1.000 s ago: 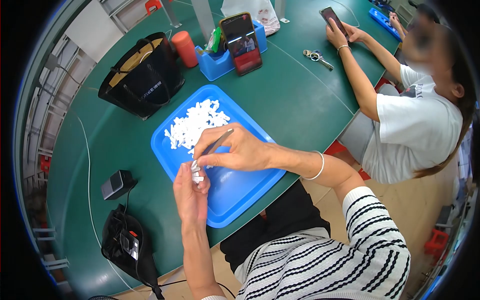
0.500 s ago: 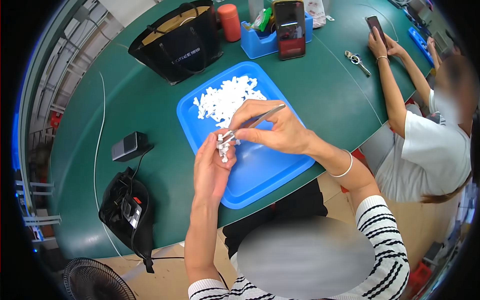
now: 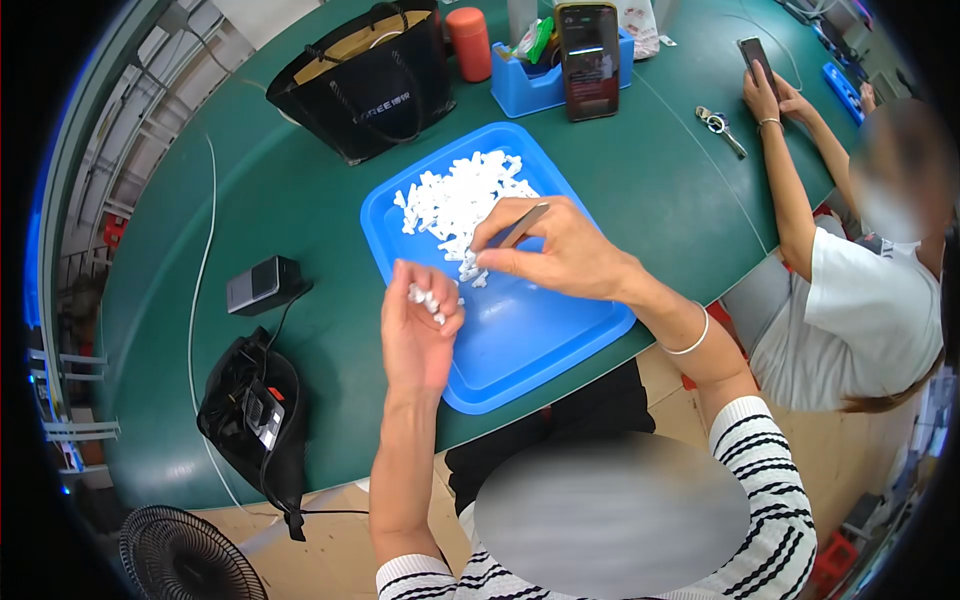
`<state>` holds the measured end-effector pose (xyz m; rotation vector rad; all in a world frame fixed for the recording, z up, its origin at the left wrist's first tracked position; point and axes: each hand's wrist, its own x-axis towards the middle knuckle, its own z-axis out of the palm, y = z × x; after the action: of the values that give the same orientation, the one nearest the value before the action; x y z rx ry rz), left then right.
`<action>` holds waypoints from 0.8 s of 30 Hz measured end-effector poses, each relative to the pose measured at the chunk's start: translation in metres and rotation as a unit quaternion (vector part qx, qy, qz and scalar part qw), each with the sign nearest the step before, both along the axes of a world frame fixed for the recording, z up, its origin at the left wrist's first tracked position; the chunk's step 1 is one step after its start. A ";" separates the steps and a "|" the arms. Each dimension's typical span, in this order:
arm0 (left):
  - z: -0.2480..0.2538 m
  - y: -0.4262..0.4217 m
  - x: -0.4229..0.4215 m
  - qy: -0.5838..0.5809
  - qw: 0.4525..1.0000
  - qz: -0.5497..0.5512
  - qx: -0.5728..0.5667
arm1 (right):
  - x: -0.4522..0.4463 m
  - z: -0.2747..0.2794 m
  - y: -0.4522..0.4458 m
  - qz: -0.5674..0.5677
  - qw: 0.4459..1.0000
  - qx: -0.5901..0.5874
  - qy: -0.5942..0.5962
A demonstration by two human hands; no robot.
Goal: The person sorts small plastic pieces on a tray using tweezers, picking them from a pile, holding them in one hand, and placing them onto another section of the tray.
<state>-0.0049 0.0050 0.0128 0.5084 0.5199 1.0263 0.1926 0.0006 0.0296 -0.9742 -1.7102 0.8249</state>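
My left hand (image 3: 415, 345) is cupped, palm up, around several small white plastic pieces (image 3: 428, 302) at the tray's left edge. In my right hand (image 3: 575, 258) is a slim pair of metal tweezers (image 3: 525, 225), pinched between thumb and fingers. Their tips point down at the near end of a pile of white pieces (image 3: 455, 200), partly hidden by my fingers. The pile lies in the far half of a blue tray (image 3: 530, 352). Whether the tweezers grip a piece I cannot tell.
Behind the tray stand a black bag (image 3: 365, 95), a red cylinder (image 3: 468, 45), a blue holder (image 3: 525, 88) and a phone (image 3: 588, 65). Keys (image 3: 720, 130) lie to the right, where another person holds a phone. A grey-black box (image 3: 263, 285) and black pouch (image 3: 255, 410) sit left.
My right hand has moved with the tweezers away from my left palm to the pile. The left hand has drawn slightly left and curled more around its pieces.
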 end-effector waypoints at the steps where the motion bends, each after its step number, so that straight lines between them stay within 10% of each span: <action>1: 0.002 0.002 -0.002 -0.027 0.999 -0.016 0.042 | 0.000 -0.001 -0.001 0.018 0.999 -0.027 -0.021; 11: 0.001 -0.003 -0.003 0.333 0.927 0.028 0.171 | 0.001 -0.005 0.001 0.013 0.992 -0.024 -0.126; 18: -0.002 -0.011 0.009 0.589 0.728 0.044 0.348 | 0.002 -0.006 0.002 -0.025 0.997 -0.021 0.069; 24: 0.000 -0.014 0.019 0.714 0.524 -0.035 0.464 | 0.002 -0.006 0.003 -0.028 0.988 -0.047 -0.144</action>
<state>0.0145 -0.0095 0.0126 2.4358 1.3555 0.4763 0.1944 0.0033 0.0237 -1.2493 -1.8910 0.7611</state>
